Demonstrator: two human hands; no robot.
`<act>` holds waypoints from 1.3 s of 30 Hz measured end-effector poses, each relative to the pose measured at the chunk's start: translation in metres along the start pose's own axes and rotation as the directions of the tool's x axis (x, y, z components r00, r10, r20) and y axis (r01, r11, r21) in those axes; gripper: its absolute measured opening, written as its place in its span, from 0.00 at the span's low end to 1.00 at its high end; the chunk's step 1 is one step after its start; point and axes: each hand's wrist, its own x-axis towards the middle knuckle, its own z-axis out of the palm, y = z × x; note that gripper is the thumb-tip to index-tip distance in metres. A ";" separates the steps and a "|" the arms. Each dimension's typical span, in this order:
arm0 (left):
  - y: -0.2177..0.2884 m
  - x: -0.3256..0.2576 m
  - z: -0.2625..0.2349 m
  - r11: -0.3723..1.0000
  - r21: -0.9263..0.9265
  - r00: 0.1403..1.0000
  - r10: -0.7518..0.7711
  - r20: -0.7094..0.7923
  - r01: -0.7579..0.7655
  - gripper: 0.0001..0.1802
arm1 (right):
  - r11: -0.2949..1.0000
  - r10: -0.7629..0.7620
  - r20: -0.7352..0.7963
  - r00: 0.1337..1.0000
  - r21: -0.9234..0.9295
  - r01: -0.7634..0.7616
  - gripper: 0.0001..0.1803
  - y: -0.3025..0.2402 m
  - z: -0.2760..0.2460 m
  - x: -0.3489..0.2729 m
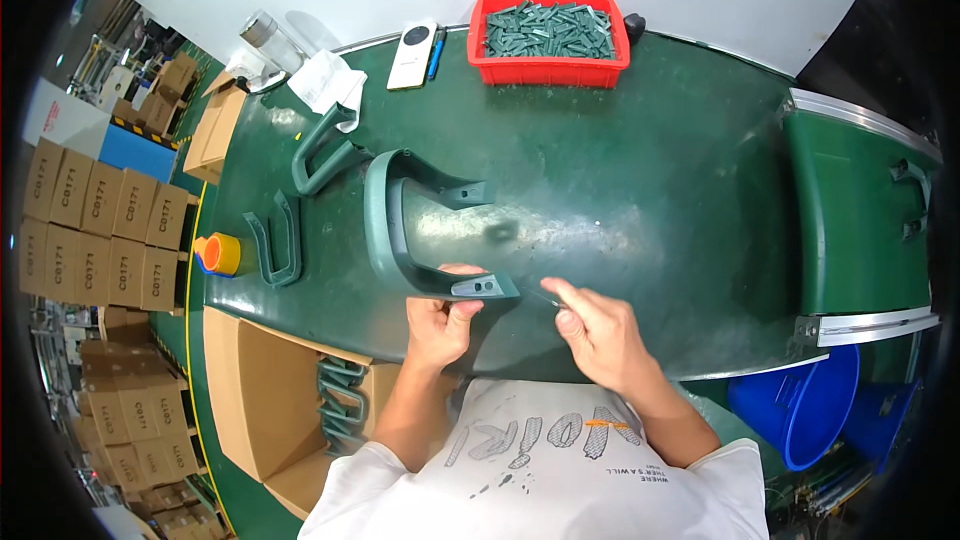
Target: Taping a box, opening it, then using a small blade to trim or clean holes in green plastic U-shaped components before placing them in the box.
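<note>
My left hand (pixel 438 332) is closed round one leg of a dark green U-shaped handle (pixel 378 220), holding it over the green tabletop. The end of that leg, with small holes in it, points to the right. My right hand (pixel 602 335) pinches a thin metal tool (pixel 547 298) whose kind is too small to make out. Its tip sits just right of the handle's end, apart from it. Two more green U-shaped handles lie to the left, one farther back (pixel 318 177) and one nearer the left edge (pixel 292 240).
A red bin (pixel 548 74) of small green pieces stands at the back, right of a phone (pixel 412 58) and blue pen (pixel 436 57). An open carton (pixel 235 390) with more handles is at lower left. Blue bins (pixel 795 410) and a railed green panel (pixel 850 230) are right.
</note>
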 end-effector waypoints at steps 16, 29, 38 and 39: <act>0.021 0.004 -0.003 0.985 0.087 0.980 0.139 0.141 -0.152 0.17 | 0.948 -0.163 -0.100 0.982 -0.292 0.127 0.09 0.004 -0.001 0.003; 0.022 0.003 -0.005 0.999 0.028 0.990 0.018 0.138 -0.022 0.20 | 0.939 -0.196 -0.138 0.971 -0.312 0.145 0.08 0.002 0.003 0.004; 0.017 -0.001 -0.005 0.992 -0.114 0.992 -0.030 0.122 0.044 0.21 | 0.977 -0.101 -0.054 0.993 -0.192 0.089 0.11 0.008 -0.003 0.003; 0.017 -0.002 -0.004 0.987 -0.150 0.991 -0.039 0.124 0.058 0.20 | 0.999 0.002 -0.041 0.999 -0.034 -0.004 0.12 0.008 -0.003 0.003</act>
